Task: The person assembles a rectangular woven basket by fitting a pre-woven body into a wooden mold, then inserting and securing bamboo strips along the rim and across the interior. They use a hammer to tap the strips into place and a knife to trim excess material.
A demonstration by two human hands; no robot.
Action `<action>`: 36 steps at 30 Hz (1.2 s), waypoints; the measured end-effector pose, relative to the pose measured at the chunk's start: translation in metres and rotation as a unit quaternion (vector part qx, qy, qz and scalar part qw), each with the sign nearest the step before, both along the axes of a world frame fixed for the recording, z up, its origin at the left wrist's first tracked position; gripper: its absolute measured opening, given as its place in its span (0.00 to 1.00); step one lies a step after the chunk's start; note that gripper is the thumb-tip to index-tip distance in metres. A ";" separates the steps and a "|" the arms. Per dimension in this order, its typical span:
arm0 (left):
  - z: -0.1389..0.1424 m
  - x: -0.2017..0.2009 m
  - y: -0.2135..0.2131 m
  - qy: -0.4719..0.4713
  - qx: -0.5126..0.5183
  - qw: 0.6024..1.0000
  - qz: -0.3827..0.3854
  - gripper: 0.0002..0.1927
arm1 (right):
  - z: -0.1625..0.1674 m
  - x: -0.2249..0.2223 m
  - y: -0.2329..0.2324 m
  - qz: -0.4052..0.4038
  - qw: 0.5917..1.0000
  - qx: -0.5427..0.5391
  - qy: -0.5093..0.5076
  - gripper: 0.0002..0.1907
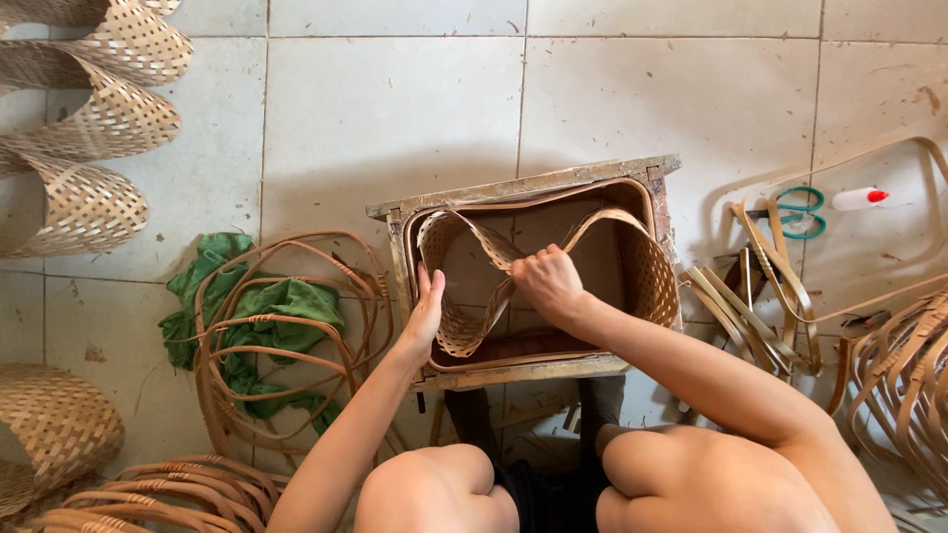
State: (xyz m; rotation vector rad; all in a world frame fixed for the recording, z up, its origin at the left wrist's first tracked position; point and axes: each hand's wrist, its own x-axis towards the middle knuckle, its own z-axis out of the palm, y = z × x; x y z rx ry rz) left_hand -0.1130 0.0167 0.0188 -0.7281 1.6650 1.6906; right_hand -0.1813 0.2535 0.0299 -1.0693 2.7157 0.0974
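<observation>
We look down from a head-worn camera at a person squatting on a tiled floor, with a rectangular wooden frame at the centre of view. Inside it sits a band of woven bamboo, buckled inward so part of it folds across the middle. Our right hand is at the centre, its fingers curled tight around the folded stretch of band. Our left hand, at about nine o'clock of the frame, lies flat with fingers straight and together, pressed against the band at the frame's left wall. At eight o'clock lie looped rattan rings over a green cloth; at ten o'clock are more woven strips; at three o'clock are green-handled scissors and a small glue bottle. We judge the sharply bent weave could crease or split, or spring out of the frame if the grip loosens.
</observation>
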 end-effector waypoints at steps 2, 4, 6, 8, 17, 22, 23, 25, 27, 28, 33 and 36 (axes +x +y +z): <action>-0.001 -0.006 0.002 -0.007 -0.021 1.000 -0.004 0.55 | -0.008 0.004 -0.007 0.003 1.000 0.006 -0.010 0.04; 0.006 -0.010 0.005 -0.019 -0.024 1.000 -0.007 0.55 | -0.014 0.008 -0.012 0.001 1.000 -0.017 -0.001 0.05; 0.020 -0.012 0.007 -0.034 -0.010 0.999 -0.006 0.56 | -0.020 0.010 -0.015 0.002 1.000 0.003 -0.001 0.03; 0.037 -0.007 0.010 -0.042 -0.086 0.992 -0.083 0.53 | -0.024 0.010 -0.014 0.003 1.000 0.002 0.009 0.03; 0.026 -0.023 0.059 0.344 -0.332 0.853 -0.212 0.39 | -0.015 0.003 -0.004 -0.008 0.996 -0.063 0.059 0.03; -0.003 -0.025 0.062 0.453 -0.295 0.835 -0.103 0.13 | -0.002 0.000 -0.006 -0.011 0.995 -0.081 0.059 0.03; -0.006 -0.024 0.062 0.456 -0.288 0.836 -0.102 0.11 | 0.004 0.001 -0.005 -0.007 0.998 -0.052 0.038 0.02; -0.009 -0.026 0.064 0.460 -0.286 0.835 -0.099 0.08 | 0.023 -0.001 -0.001 0.000 1.000 0.004 0.000 0.04; -0.009 -0.028 0.066 0.458 -0.295 0.834 -0.094 0.04 | 0.050 -0.006 0.021 0.040 0.987 -0.105 0.113 0.30; -0.007 -0.028 0.067 0.455 -0.291 0.836 -0.101 0.04 | 0.068 -0.002 0.043 -0.005 0.980 -0.179 0.082 0.31; 0.004 -0.025 0.067 0.491 -0.276 0.821 -0.095 0.06 | 0.128 0.031 0.155 -0.317 0.905 -0.283 -0.002 0.31; 0.008 -0.020 0.068 0.489 -0.273 0.822 -0.103 0.06 | 0.099 0.060 0.156 -0.381 0.899 -0.191 -0.105 0.27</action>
